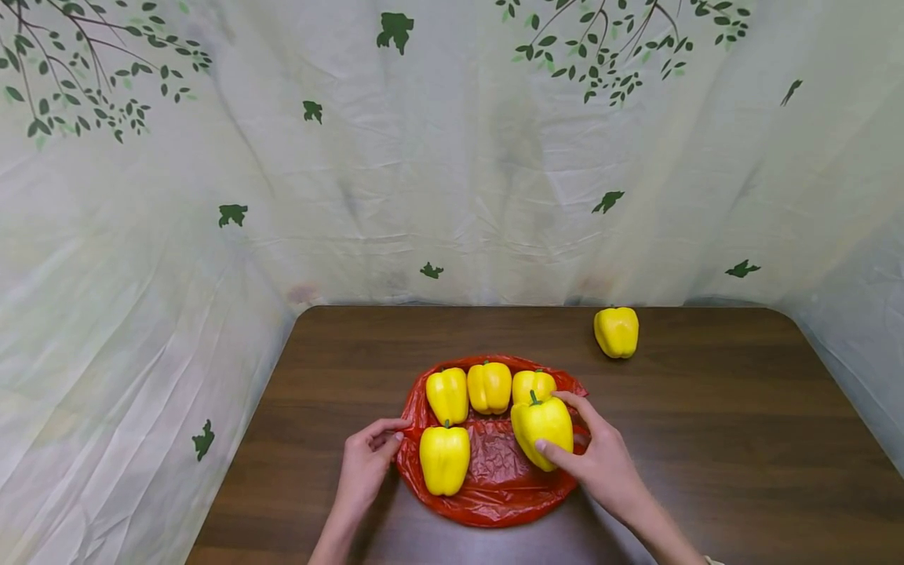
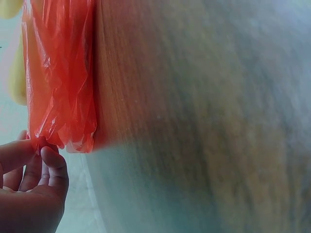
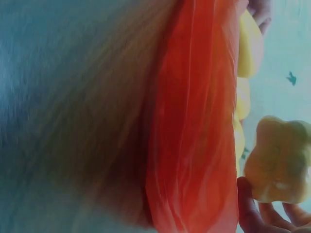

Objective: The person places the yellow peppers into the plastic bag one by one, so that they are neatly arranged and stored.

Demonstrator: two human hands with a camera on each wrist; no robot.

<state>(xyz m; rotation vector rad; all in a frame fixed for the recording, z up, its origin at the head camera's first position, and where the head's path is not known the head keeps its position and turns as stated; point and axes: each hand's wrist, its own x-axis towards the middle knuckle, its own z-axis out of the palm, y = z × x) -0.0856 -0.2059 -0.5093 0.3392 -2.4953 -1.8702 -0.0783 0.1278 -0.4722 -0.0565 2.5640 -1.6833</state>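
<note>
A red plastic bag (image 1: 497,508), its rim rolled down into a round, basket-like shape, sits on the table. My left hand (image 1: 362,467) pinches its left edge between thumb and finger; the left wrist view shows the gathered film of the bag (image 2: 63,73) at the fingertips. With my right hand (image 1: 606,459) I grip a yellow bell pepper (image 1: 542,433), stem up, over the bag's right side; its rounded underside (image 3: 279,162) shows in the right wrist view. Inside the bag, three peppers line the back, the right one (image 1: 531,383) partly hidden, and another pepper (image 1: 445,463) lies front left.
One more yellow bell pepper (image 1: 617,333) stands near the back edge of the brown wooden table (image 1: 720,408), right of the bag. A pale curtain (image 1: 480,173) with leaf prints hangs behind the table and along its sides.
</note>
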